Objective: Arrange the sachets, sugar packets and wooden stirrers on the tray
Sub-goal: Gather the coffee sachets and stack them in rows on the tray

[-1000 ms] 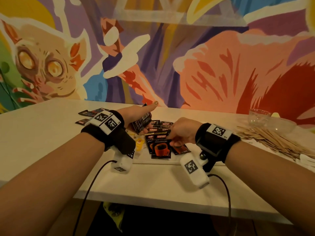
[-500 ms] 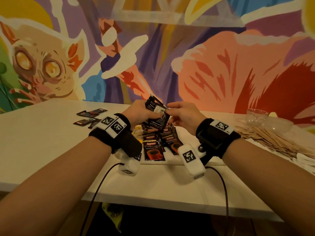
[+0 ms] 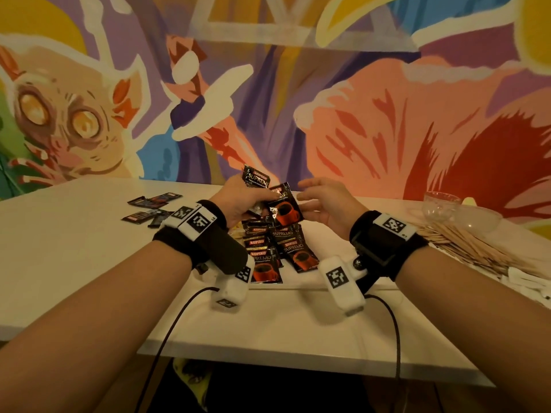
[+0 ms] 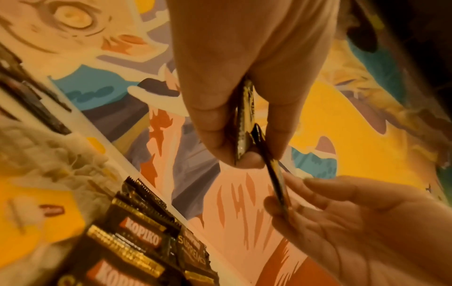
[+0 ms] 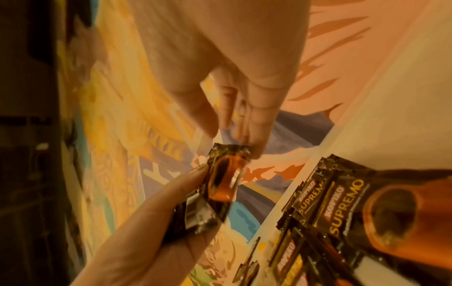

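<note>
My left hand [image 3: 243,201] is raised above the tray and grips a small fan of black Kopiko sachets [image 3: 284,207]. In the left wrist view, thumb and fingers pinch the held sachets [image 4: 244,120] edge-on. My right hand [image 3: 323,204] hovers just right of them with fingers spread and relaxed; in the right wrist view a fingertip [image 5: 257,149] touches the top edge of the front sachet [image 5: 221,181]. More black sachets [image 3: 293,248] lie overlapped on the white tray [image 3: 298,289] below. Wooden stirrers [image 3: 465,247] are heaped at the right beside white sugar packets [image 3: 526,280].
Several dark sachets [image 3: 152,207] lie loose on the white table at the left. Two clear glass bowls [image 3: 441,204] stand at the back right behind the stirrers. A painted wall closes the far side. Cables hang from both wrists over the table's near edge.
My right hand lifted a sachet from the tray pile, passed it up to my left hand's bunch, then let go and opened. My left hand rose slightly with the sachets.
</note>
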### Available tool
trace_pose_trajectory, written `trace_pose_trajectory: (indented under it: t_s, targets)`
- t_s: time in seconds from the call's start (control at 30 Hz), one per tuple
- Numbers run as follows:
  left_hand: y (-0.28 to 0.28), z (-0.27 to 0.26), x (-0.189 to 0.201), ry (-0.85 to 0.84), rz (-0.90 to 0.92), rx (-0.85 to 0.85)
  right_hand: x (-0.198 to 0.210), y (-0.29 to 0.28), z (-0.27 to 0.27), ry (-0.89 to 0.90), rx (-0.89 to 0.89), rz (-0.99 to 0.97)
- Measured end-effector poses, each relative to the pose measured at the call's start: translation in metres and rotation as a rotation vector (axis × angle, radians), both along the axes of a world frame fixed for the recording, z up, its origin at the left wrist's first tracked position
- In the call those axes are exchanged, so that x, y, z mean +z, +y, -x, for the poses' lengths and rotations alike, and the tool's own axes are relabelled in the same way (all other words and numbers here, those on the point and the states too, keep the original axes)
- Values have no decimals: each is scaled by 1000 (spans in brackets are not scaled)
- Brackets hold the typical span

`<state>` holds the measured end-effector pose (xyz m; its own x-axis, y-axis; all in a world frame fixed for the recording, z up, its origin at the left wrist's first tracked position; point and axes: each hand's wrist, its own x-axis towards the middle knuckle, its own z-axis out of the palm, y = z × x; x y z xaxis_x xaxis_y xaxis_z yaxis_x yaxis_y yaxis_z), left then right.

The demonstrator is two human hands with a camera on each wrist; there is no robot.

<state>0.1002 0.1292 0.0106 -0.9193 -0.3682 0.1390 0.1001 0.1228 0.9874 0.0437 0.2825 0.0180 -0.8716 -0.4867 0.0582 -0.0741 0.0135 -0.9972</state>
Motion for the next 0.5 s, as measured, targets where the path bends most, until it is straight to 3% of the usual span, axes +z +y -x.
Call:
trace_pose_trajectory:
  t_s: [0.07, 0.17, 0.27, 0.37, 0.5]
  targets:
    - [1, 1, 0, -23, 60, -40, -5, 4, 6, -4, 70, -32]
    - [5, 0, -3, -69, 142, -145, -6, 9, 9, 99, 57, -241]
    - [6, 1, -6, -122, 179, -77, -7, 14, 15, 80, 20, -459]
    - [8, -1, -4, -173, 93, -40, -9, 17, 16, -62, 52, -625]
    - [12, 1, -2, -178, -149, -105, -15, 18, 11, -7, 75, -777]
